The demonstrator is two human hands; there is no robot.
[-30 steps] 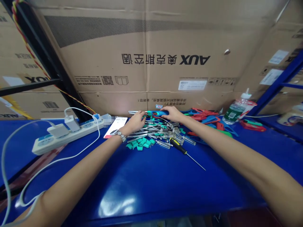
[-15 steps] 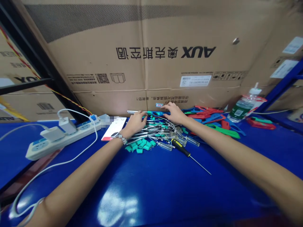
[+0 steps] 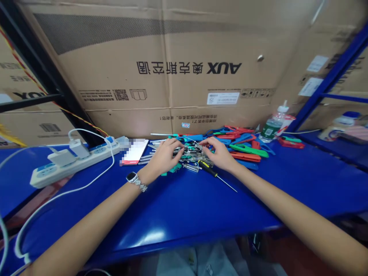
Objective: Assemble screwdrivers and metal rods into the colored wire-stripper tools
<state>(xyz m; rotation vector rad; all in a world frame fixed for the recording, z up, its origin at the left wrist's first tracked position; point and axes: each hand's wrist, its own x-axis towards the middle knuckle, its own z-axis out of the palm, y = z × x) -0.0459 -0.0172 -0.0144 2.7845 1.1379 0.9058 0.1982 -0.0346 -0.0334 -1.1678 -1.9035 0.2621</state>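
Note:
My left hand (image 3: 166, 156) rests over the left part of a pile of thin metal pieces (image 3: 146, 158), its fingers bent toward the middle. My right hand (image 3: 217, 152) is at the pile's right side, thumb and fingertips close together near small clear and metal parts (image 3: 198, 148). What either set of fingertips holds is too small to make out. Small green pieces (image 3: 176, 168) lie below my left hand. Just in front of the pile are a clear tube-like part (image 3: 191, 167) and a yellow-and-black screwdriver (image 3: 207, 168), its shaft pointing toward the lower right.
Red, blue and green cutters (image 3: 248, 149) are heaped right of the pile, before a bottle (image 3: 270, 128). A phone (image 3: 137, 151) and a white power strip (image 3: 77, 163) with cables lie left. Cardboard (image 3: 186, 46) stands behind the blue table (image 3: 172, 203).
The view has shifted, showing the table's front edge and more on the right. My left hand has moved over the pile, and my right hand has come down, its fingers drawn closer together.

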